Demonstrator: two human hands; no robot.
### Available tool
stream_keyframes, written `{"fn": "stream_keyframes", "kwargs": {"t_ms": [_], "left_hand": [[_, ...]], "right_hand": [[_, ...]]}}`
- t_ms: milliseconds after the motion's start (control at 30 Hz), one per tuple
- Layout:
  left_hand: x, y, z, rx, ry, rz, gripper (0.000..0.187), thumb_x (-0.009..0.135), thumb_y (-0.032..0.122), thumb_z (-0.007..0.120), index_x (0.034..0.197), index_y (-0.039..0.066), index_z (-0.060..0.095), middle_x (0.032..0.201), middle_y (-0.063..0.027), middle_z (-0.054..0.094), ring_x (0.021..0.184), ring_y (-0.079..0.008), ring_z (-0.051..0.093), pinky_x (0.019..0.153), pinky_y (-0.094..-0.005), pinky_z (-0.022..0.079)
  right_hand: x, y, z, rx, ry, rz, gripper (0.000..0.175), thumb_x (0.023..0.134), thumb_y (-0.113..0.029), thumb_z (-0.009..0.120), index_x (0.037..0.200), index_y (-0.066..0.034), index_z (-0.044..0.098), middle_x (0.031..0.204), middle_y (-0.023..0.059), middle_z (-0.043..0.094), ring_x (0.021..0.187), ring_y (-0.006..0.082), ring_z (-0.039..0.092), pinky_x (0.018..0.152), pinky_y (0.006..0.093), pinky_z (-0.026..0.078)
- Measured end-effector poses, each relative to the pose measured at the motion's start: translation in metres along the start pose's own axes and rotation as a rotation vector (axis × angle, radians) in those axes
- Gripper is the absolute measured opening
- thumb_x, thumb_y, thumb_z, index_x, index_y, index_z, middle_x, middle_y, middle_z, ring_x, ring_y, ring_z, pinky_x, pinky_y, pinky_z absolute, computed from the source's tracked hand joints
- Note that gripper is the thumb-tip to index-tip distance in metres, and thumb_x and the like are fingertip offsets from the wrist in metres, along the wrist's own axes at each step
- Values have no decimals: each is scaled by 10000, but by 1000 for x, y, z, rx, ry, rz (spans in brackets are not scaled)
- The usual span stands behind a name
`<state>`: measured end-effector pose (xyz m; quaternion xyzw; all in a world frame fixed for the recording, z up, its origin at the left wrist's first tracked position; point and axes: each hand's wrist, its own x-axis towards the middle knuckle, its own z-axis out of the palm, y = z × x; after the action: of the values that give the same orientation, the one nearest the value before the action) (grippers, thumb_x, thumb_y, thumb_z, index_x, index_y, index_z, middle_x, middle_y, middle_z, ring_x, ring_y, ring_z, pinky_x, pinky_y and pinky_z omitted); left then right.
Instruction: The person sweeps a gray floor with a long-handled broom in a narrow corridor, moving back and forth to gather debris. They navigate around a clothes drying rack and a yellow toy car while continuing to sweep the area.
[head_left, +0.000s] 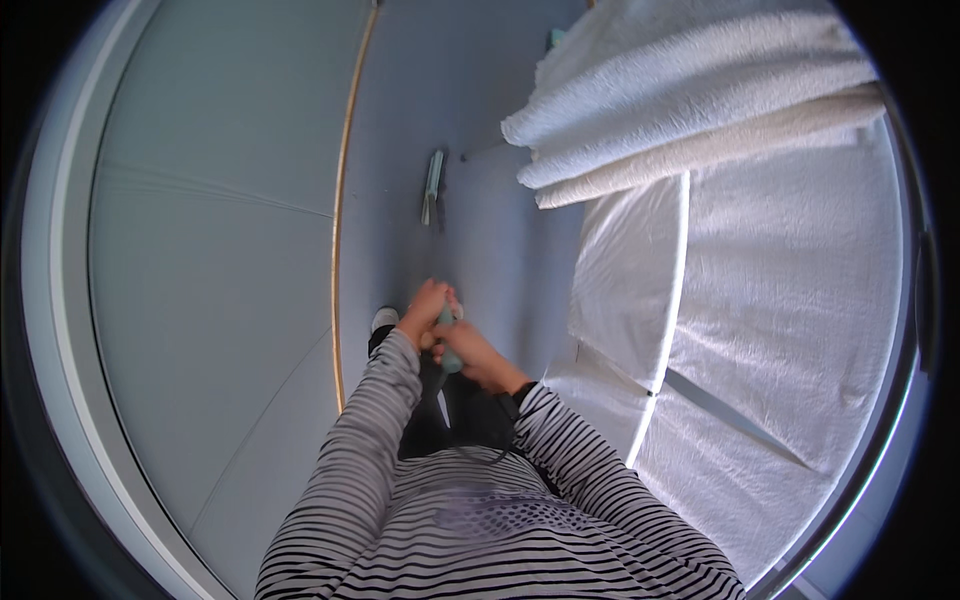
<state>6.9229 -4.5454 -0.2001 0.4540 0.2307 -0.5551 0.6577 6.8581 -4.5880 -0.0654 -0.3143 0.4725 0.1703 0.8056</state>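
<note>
Both hands are wrapped around a green handle (449, 360), whose rounded end points back towards my body. My left hand (426, 304) grips it farther from me, its fingers partly blurred. Closer in, my right hand (474, 349) closes on the same handle from the right. Beyond the hands a narrow, pale green and white head (433, 186), perhaps that of a mop, rests on the grey floor (480, 247). The stretch between hands and head is too blurred to tell whether they are joined.
On the right, thick white fleecy cloths (697, 97) hang in layers above a thinner white sheet (780, 262). A tan strip (343, 195) runs along the floor's left edge beside a grey-green panel (217, 247). My shoe (385, 319) stands near that strip.
</note>
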Motion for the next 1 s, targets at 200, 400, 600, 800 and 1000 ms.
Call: {"fn": "stream_keyframes", "kwargs": {"t_ms": [200, 400, 600, 800, 1000], "left_hand": [[-54, -33, 37, 349, -19, 157, 125, 795, 107, 389, 861, 6, 359, 676, -106, 474, 533, -193, 506, 472, -315, 435], [-129, -91, 40, -9, -244, -175, 218, 839, 144, 399, 957, -39, 402, 848, -152, 524, 828, -242, 569, 746, -324, 476], [-167, -152, 1, -314, -408, -285, 320, 819, 222, 501, 955, -66, 476, 941, -143, 529, 816, -223, 567, 753, -306, 479], [-223, -233, -50, -260, -55, -2, 287, 795, 215, 500, 947, -28, 475, 892, -150, 558, 857, -267, 544, 778, -317, 422], [-206, -273, -105, -405, 700, 245, 303, 752, 245, 511, 906, -5, 440, 809, -164, 540, 772, -291, 552, 646, -373, 459]], "right_hand": [[-53, 20, -50, -140, -118, 105, 119, 767, -134, 456, 786, -19, 483, 576, 22, 468, 432, 111, 425, 402, 236, 370], [-127, 23, -81, -484, -77, 423, 171, 814, -172, 429, 872, -12, 445, 613, 52, 488, 435, 115, 426, 398, 229, 366], [-137, 19, -80, -587, -134, 770, 174, 802, -144, 437, 734, 7, 492, 554, 5, 437, 423, 68, 397, 388, 180, 312], [-96, 83, -49, -1036, -419, 1076, 162, 783, -141, 467, 707, -3, 504, 525, -9, 444, 390, 30, 378, 368, 157, 305], [-11, 175, 0, -1465, -1178, 613, 162, 777, -150, 496, 652, -49, 517, 564, -11, 483, 424, 42, 405, 391, 161, 324]]}}
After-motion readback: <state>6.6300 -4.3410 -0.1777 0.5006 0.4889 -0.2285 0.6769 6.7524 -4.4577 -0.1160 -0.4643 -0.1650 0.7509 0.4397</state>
